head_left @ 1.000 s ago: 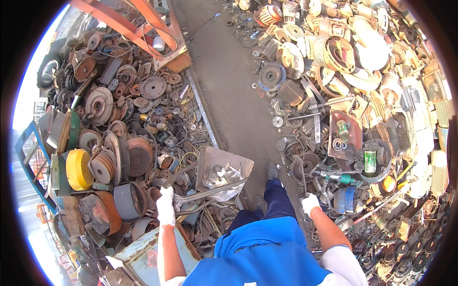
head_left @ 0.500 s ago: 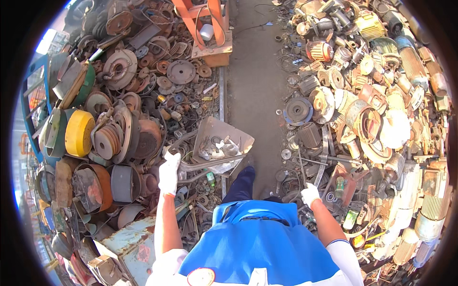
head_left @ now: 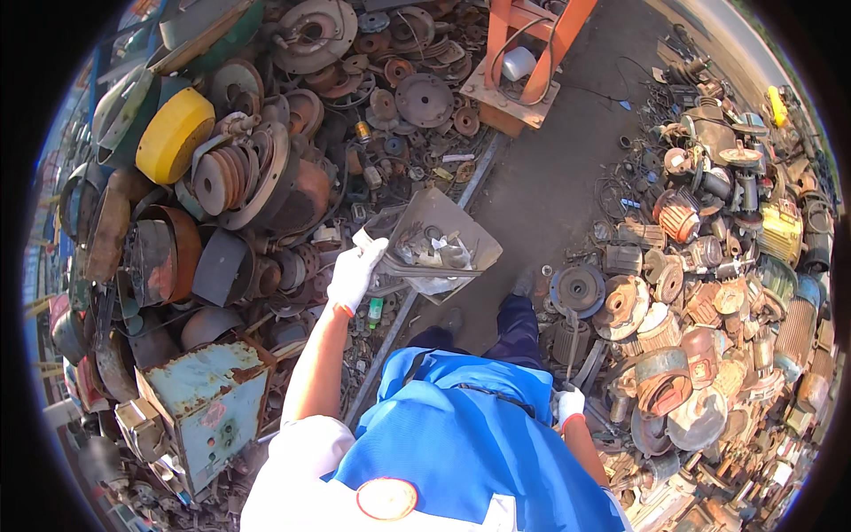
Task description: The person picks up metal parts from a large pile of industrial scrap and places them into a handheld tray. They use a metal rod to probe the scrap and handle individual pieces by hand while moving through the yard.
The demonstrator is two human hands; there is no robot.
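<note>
My left hand (head_left: 356, 272), in a white work glove, is closed round the bar handle of a grey metal scoop (head_left: 489, 253). The scoop hangs in front of me over the metal edge strip of the walkway, its open side to the right. Inside it lie pale scraps and crumpled plastic (head_left: 454, 254). Low beside my right hip, my gloved right hand (head_left: 569, 404) is closed on a thin rod (head_left: 573, 348) that points away from me. The rod's far end is hard to tell from the scrap behind it.
Rusty discs, drums and a yellow ring (head_left: 175, 135) pile up at left, with a rusted pale-blue box (head_left: 217, 399) nearer me. Motors and castings (head_left: 691, 355) heap at right. Between them runs a dark walkway (head_left: 567, 177); an orange metal stand (head_left: 510, 115) stands at its far left.
My view has turned, so the walkway now slants up to the right. The scoop stays in my left hand. My right hand has come closer to my hip, and my feet have stepped.
</note>
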